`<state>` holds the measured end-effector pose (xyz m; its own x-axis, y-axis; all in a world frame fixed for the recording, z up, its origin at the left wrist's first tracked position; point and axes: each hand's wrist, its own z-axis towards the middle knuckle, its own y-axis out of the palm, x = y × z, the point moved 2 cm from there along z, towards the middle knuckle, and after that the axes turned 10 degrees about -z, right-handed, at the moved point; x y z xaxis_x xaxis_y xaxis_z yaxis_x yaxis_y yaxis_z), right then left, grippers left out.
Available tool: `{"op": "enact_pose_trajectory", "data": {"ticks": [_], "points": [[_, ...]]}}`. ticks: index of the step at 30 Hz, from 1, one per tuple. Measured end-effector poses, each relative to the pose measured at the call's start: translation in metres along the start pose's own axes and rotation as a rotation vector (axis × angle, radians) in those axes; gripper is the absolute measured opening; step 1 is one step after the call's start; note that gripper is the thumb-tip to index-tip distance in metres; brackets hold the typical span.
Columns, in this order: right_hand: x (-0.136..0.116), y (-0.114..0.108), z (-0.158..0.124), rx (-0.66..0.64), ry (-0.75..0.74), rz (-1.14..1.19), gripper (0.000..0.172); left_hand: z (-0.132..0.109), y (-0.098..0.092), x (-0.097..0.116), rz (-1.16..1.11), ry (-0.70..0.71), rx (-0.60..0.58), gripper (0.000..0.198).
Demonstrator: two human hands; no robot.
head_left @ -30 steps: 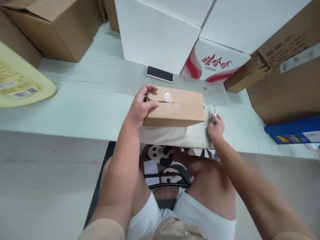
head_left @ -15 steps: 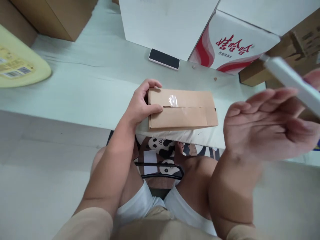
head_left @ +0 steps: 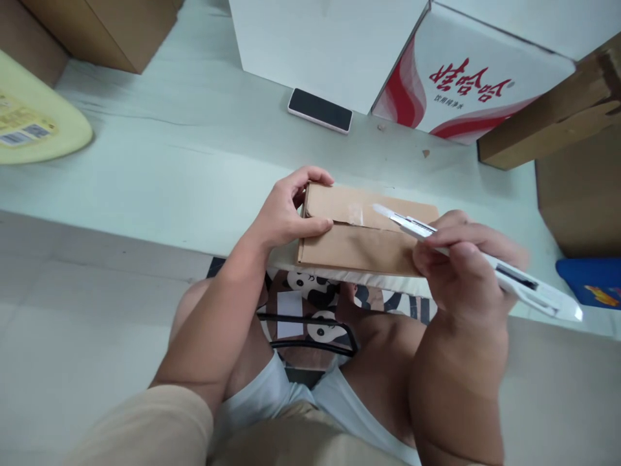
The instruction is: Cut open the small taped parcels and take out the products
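Note:
A small brown cardboard box (head_left: pixel 359 249) lies at the front edge of the table, its flaps meeting in a seam. Clear tape (head_left: pixel 356 214) crosses that seam near the middle. My left hand (head_left: pixel 295 210) grips the box's left end, thumb on top and fingers over the far side. In my right hand (head_left: pixel 468 259) is a white utility knife (head_left: pixel 514 278), pinched near its front. Its tip points left and hangs over the box just right of the tape; whether it touches the cardboard I cannot tell.
Behind the box a black-faced phone (head_left: pixel 320 110) lies by a large white carton (head_left: pixel 310 45). A red-and-white carton (head_left: pixel 451 77) stands at the back right, with brown boxes (head_left: pixel 577 188) beside it. A yellow bottle (head_left: pixel 43 123) is at left, a blue packet (head_left: pixel 592 281) at right.
My right hand has swung in from the right and turned over, bringing the knife above the box. My left hand and the box have shifted slightly right and nearer me.

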<state>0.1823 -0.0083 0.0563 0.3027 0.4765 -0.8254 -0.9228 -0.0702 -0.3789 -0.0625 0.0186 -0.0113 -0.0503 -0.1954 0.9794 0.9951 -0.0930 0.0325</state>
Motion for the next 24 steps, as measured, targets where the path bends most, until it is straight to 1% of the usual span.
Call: {"op": "enact_pose_trajectory", "data": {"ticks": [2,4,6,8,11,16,18,22,24], "points": [[-0.001,-0.002,-0.002,0.005,0.009,-0.017,0.011,-0.001,0.0,0.001,-0.007,-0.01,-0.009,0.053],[-0.005,-0.001,-0.003,-0.058,-0.004,-0.021,0.005,-0.001,0.0,0.003,-0.011,-0.043,-0.033,0.052],[-0.01,-0.001,-0.002,-0.153,-0.055,-0.033,0.01,-0.001,0.0,0.003,-0.014,-0.067,-0.053,0.05],[-0.013,-0.002,-0.001,-0.232,-0.107,-0.056,0.014,-0.001,0.0,0.003,-0.01,-0.056,-0.058,0.049],[-0.014,-0.004,0.0,-0.285,-0.158,-0.106,0.012,0.0,0.0,0.001,-0.011,-0.005,-0.05,0.049],[-0.008,-0.003,-0.001,-0.222,-0.088,-0.19,0.001,0.0,0.001,-0.002,-0.027,0.01,-0.047,0.048],[-0.006,0.0,-0.001,-0.181,-0.076,-0.197,0.002,0.0,0.001,-0.002,-0.023,0.014,-0.046,0.049],[-0.006,0.008,0.0,-0.061,-0.11,-0.169,0.007,-0.002,0.001,-0.003,-0.01,0.027,-0.033,0.052],[-0.007,0.011,0.0,-0.068,-0.116,-0.213,0.006,-0.003,0.002,-0.003,-0.007,0.026,-0.039,0.052]]}}
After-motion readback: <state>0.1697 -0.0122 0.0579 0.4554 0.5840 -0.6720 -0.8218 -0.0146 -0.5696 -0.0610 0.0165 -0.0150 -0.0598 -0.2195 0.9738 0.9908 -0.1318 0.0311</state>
